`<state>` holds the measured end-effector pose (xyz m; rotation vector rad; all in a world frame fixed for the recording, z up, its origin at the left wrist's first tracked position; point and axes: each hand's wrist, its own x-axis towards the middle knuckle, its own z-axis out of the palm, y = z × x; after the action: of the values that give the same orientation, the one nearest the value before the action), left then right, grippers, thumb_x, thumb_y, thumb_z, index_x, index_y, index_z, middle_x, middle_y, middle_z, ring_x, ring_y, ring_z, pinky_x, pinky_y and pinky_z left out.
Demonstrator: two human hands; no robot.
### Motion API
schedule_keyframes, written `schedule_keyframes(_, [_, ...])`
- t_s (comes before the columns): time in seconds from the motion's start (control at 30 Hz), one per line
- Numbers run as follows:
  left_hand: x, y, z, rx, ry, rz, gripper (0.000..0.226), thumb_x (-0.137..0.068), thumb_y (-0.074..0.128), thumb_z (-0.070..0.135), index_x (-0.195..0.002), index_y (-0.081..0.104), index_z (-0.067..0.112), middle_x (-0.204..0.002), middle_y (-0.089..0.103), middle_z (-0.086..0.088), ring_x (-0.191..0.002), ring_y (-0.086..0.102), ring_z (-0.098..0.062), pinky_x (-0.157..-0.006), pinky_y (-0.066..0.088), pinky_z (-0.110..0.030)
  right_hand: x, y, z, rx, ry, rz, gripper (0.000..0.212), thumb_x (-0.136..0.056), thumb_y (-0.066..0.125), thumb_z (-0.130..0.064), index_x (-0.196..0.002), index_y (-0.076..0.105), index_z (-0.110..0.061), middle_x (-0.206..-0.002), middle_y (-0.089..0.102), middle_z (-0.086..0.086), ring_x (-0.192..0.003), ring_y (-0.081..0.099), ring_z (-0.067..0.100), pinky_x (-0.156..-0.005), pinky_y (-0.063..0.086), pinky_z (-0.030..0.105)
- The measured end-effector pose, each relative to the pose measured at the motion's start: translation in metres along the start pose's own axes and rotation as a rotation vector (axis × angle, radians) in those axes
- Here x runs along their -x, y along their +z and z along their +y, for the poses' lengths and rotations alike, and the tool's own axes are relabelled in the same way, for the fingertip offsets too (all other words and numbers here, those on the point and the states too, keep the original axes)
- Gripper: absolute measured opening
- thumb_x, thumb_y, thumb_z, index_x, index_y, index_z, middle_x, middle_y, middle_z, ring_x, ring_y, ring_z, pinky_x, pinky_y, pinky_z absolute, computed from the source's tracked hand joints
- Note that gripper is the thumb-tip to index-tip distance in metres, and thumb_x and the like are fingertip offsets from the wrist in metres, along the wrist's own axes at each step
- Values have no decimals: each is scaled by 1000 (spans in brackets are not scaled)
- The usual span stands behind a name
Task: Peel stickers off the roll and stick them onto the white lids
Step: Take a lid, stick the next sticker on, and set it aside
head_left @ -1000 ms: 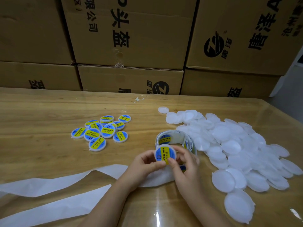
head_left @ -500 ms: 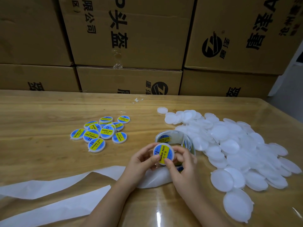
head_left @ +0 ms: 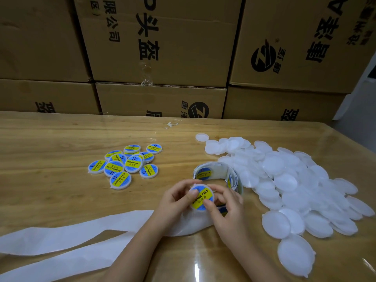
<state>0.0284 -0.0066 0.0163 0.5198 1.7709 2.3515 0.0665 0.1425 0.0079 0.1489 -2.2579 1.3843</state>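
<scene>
A white lid with a blue and yellow sticker on its face is held between both hands just above the table. My left hand grips its left rim, thumb on the sticker's upper left. My right hand grips the right rim, thumb pressing the sticker's lower edge. Right behind them stands the sticker roll, with blue and yellow stickers on its curled liner. A big heap of bare white lids lies to the right. A small pile of stickered lids lies at the left.
Long strips of empty white liner trail from under my hands to the lower left. The wooden table has a glossy cover. Stacked cardboard boxes wall off the far edge. One lid lies near the front right corner.
The lid has turned a little in my hands, so the sticker's yellow band is more slanted. My thumbs have slid across the sticker. The camera view shifted slightly.
</scene>
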Motion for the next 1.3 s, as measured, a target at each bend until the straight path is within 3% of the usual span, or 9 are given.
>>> schedule_keyframes(0.07, [-1,-1,-5,-100,-14,10,42,-75,76,16,-113,60,14,-85,58,-13,-79,54,-24,-75,46,-36,-3,-2,1,-37,54,23,21,-78,60,-38,-94,57,-51,-82,66,-23,-109,44,9,-80,35,8])
schedule_keyframes(0.2, [-1,-2,-10,-156,-38,-10,32,-71,80,15,-100,67,18,-88,67,-5,-80,59,-14,-75,51,-26,-5,-5,2,-84,95,24,39,-85,68,-24,-96,52,-58,-83,67,-24,-111,48,16,-87,43,28])
schedule_keyframes(0.33, [-1,-3,-9,-53,-44,-4,23,-80,70,15,-103,69,18,-90,72,2,-78,64,-8,-68,51,-20,-6,-3,0,-93,89,25,28,-78,61,-37,-97,51,-56,-76,68,-21,-112,45,13,-79,36,11])
schedule_keyframes(0.47, [1,-3,-6,-42,-68,-9,28,-80,63,22,-107,72,26,-88,69,3,-68,54,-5,-60,43,-16,-4,-1,2,-104,96,8,29,-79,66,-32,-96,53,-52,-77,68,-17,-113,47,19,-80,40,19])
schedule_keyframes(0.63, [0,-3,-6,18,-77,0,30,-81,61,22,-109,71,20,-112,66,-16,-96,55,-26,-83,38,-41,-2,-1,1,-41,72,-10,21,-78,60,-40,-98,54,-43,-80,67,-24,-112,42,10,-83,39,20])
schedule_keyframes(0.8, [-1,-4,-1,-10,-61,-32,27,-85,62,23,-110,71,19,-120,61,-21,-110,58,-29,-99,41,-48,0,-3,-3,-6,65,-39,21,-79,56,-41,-99,53,-43,-87,64,-28,-110,33,-8,-84,37,18])
schedule_keyframes(1.07, [1,2,2,25,-94,-53,28,-90,51,25,-111,68,20,-110,70,-2,-101,63,-13,-81,49,-21,0,-4,-3,-21,84,-37,17,-87,59,-31,-98,53,-43,-81,61,-25,-111,34,-4,-84,38,18])
schedule_keyframes(1.17, [0,3,2,27,-88,-54,27,-89,51,26,-109,68,20,-107,70,-1,-99,63,-12,-80,49,-20,0,-3,-1,-21,97,-45,29,-88,65,-17,-96,54,-43,-89,60,-29,-112,34,-5,-79,36,7])
schedule_keyframes(1.3, [0,0,2,9,-89,-99,23,-92,55,27,-109,68,18,-107,70,-4,-100,64,-15,-81,50,-23,0,-3,1,-33,93,-46,18,-90,63,-21,-93,56,-37,-83,64,-18,-111,35,-8,-82,38,17])
